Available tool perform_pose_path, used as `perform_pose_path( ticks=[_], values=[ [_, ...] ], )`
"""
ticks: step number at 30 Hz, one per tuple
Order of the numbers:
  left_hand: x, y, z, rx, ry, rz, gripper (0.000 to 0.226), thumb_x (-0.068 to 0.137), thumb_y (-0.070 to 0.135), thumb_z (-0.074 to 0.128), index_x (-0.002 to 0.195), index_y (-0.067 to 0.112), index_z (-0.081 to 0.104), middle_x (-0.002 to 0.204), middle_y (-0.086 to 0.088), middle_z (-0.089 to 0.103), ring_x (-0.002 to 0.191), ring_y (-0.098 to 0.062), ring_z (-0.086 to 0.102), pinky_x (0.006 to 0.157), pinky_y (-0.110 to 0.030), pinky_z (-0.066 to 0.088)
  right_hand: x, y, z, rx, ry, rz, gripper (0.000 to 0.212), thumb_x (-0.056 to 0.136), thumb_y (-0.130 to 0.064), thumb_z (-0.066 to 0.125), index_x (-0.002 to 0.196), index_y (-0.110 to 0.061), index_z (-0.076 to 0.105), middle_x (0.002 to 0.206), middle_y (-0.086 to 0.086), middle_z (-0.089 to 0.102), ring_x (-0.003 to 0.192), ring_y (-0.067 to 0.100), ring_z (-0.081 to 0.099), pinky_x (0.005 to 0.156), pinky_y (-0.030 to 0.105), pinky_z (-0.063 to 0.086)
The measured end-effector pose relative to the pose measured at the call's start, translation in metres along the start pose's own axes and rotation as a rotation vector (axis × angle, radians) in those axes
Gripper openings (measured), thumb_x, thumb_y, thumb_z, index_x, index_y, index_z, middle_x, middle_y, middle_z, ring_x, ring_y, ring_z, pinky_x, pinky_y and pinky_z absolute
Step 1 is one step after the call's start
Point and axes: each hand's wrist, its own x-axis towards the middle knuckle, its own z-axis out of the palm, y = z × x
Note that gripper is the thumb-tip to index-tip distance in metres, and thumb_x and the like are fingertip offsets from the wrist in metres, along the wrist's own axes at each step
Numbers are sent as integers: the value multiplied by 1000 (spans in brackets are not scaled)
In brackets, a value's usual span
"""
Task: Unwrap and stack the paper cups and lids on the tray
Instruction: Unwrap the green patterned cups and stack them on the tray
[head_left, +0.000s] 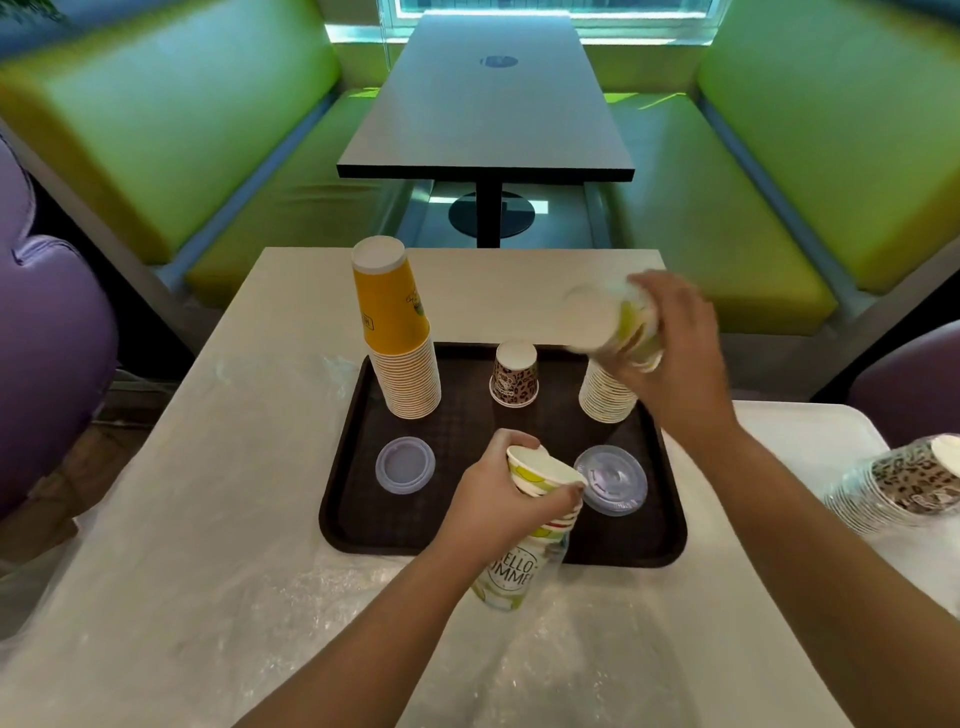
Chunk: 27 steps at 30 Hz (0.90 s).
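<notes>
A dark brown tray (353, 499) lies on the pale table. On it stand a tall stack of yellow cups (397, 332), one leopard-print cup (514, 374), a white cup stack (605, 397) at the back right and two clear lids (405, 464) (613, 480). My left hand (493, 499) grips a short stack of lemon-print cups (540, 488) still partly in its clear sleeve, over the tray's front edge. My right hand (670, 332) holds a blurred bunch of the same cups (610, 325) just above the white stack.
Loose clear plastic wrap (291, 613) covers the table in front of the tray. A wrapped sleeve of leopard-print cups (904, 488) lies on its side at the right. A dark table (488, 104) and green benches (171, 130) stand beyond.
</notes>
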Motion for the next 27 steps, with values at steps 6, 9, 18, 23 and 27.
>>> perform_pose_path(
  ticks=[6, 9, 18, 23, 27],
  values=[
    [7, -2, -1, 7, -3, -25, 49, 72, 40, 77, 111, 31, 48, 97, 17, 60, 87, 2, 58, 60, -4, 43, 48, 34, 2, 256, 154, 378, 74, 73, -41, 75, 126, -3, 41, 124, 10, 57, 112, 23, 57, 90, 32, 48],
    [11, -3, -1, 8, -12, -49, 51, 72, 42, 77, 111, 33, 46, 98, 18, 59, 88, 2, 58, 62, -6, 44, 50, 47, 12, 236, 91, 467, 63, 79, -31, 74, 125, -3, 40, 126, 8, 57, 112, 22, 57, 89, 30, 47],
    [19, -12, 0, -10, -16, -92, 54, 71, 42, 78, 113, 32, 46, 100, 16, 60, 92, -1, 59, 73, -15, 50, 19, 69, 45, 161, -60, 589, 65, 77, -26, 76, 127, -6, 41, 128, 11, 56, 115, 30, 55, 87, 29, 42],
    [20, -16, 1, 21, -6, -90, 55, 70, 43, 78, 113, 32, 46, 102, 14, 62, 93, -2, 60, 80, -22, 53, 15, 68, 46, 127, -60, 609, 74, 75, -28, 78, 134, -10, 37, 131, 8, 54, 120, 29, 52, 99, 36, 40],
    [21, -18, -2, 16, 7, -87, 56, 69, 45, 78, 114, 33, 46, 104, 14, 61, 94, -3, 60, 80, -23, 53, 2, 23, 26, 113, 205, 429, 74, 76, -26, 77, 136, -11, 37, 131, 2, 47, 123, 16, 44, 108, 30, 32]
  ],
)
